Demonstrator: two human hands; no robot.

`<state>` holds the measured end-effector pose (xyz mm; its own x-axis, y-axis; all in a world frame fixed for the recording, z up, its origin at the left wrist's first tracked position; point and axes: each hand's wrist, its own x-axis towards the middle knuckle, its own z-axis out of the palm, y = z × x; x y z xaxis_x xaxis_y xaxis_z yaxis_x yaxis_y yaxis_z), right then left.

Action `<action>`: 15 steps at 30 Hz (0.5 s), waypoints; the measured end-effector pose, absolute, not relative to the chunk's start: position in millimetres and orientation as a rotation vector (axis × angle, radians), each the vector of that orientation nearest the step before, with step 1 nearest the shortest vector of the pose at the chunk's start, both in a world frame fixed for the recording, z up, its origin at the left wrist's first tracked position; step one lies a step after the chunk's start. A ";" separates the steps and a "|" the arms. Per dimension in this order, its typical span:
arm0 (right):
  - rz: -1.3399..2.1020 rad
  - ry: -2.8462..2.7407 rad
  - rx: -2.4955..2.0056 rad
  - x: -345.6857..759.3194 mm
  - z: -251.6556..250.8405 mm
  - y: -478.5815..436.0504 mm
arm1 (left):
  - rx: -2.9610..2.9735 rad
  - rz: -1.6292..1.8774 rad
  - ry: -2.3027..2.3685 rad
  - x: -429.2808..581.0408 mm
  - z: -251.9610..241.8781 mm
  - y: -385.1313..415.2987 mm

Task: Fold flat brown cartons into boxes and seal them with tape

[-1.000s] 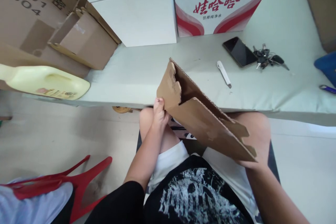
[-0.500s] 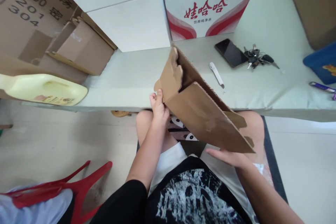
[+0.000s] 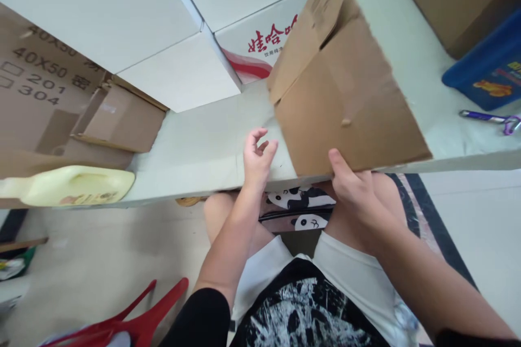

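At the worktop's (image 3: 195,146) front edge, the right grip (image 3: 353,188) clamps a cardboard box (image 3: 358,103); the left grip (image 3: 257,160) gapes beside it.

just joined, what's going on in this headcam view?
A person's right hand holds a brown cardboard box by its near edge, thumb on the face, over a pale green-covered table. The left hand is apart from the box, fingers curled, apparently holding nothing. The box partly hides a white carton with red lettering. A pale yellow bottle lies at the left; a blue container is at the right.
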<state>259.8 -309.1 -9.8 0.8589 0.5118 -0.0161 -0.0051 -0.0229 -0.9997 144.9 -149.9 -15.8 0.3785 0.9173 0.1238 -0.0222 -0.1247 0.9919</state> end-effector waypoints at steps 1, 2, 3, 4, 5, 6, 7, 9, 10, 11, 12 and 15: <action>0.357 -0.418 -1.531 268.5 -7.7 -292.4 | 1.519 0.946 0.781 150.0 -10.9 -152.3; 0.289 -0.440 -1.503 277.8 -6.6 -275.3 | 1.564 0.900 0.725 155.9 -6.1 -154.1; 0.224 -0.448 -1.475 287.3 -6.0 -258.8 | 1.598 0.861 0.682 162.3 -1.5 -155.0; 0.165 -0.428 -1.447 296.8 -5.6 -243.7 | 1.624 0.829 0.649 169.3 3.2 -155.0; 0.127 -0.415 -1.423 305.7 -5.0 -231.1 | 1.647 0.805 0.625 176.6 8.0 -154.4; 0.087 -0.398 -1.399 313.6 -3.9 -221.5 | 1.670 0.791 0.608 184.2 13.1 -153.6; 0.054 -0.383 -1.381 319.9 -2.2 -215.4 | 1.694 0.783 0.592 192.0 18.8 -153.1; 0.008 -0.354 -1.351 327.0 3.4 -213.2 | 1.736 0.768 0.551 207.8 31.1 -154.7; 0.000 -0.338 -1.335 328.0 6.9 -216.1 | 1.756 0.756 0.520 215.7 37.2 -157.3; 0.000 -0.312 -1.317 327.9 10.6 -220.5 | 1.776 0.739 0.486 223.7 42.8 -161.1; -0.003 -0.275 -1.294 327.3 14.1 -225.7 | 1.805 0.723 0.438 231.7 47.5 -165.9; -0.072 -0.288 -1.411 328.8 18.4 -239.3 | 1.923 0.677 0.276 256.8 54.3 -181.5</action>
